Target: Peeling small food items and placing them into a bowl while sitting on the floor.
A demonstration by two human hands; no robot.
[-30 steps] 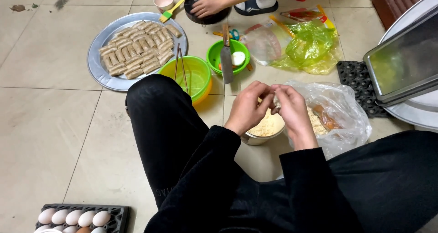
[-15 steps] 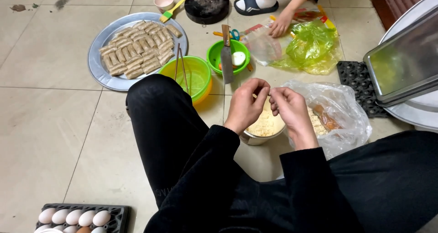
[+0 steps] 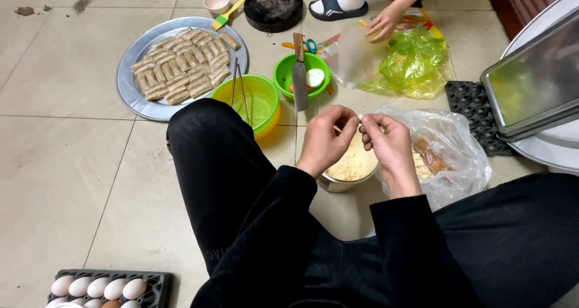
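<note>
Head view: both hands, left [image 3: 324, 140] and right [image 3: 389, 146], pinch a small pale piece [image 3: 360, 118] over a round metal bowl [image 3: 348, 174] of crumbly filling.

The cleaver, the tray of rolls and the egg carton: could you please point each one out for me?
cleaver [image 3: 300, 82], head view, on the flat of its blade.
tray of rolls [image 3: 129, 94], head view, on its bare left rim.
egg carton [image 3: 158, 282], head view, on its dark right edge.

Even indoor light from above, soft shadows, faint glare on floor tiles, sharp focus, slight wide-angle edge stretch
</note>
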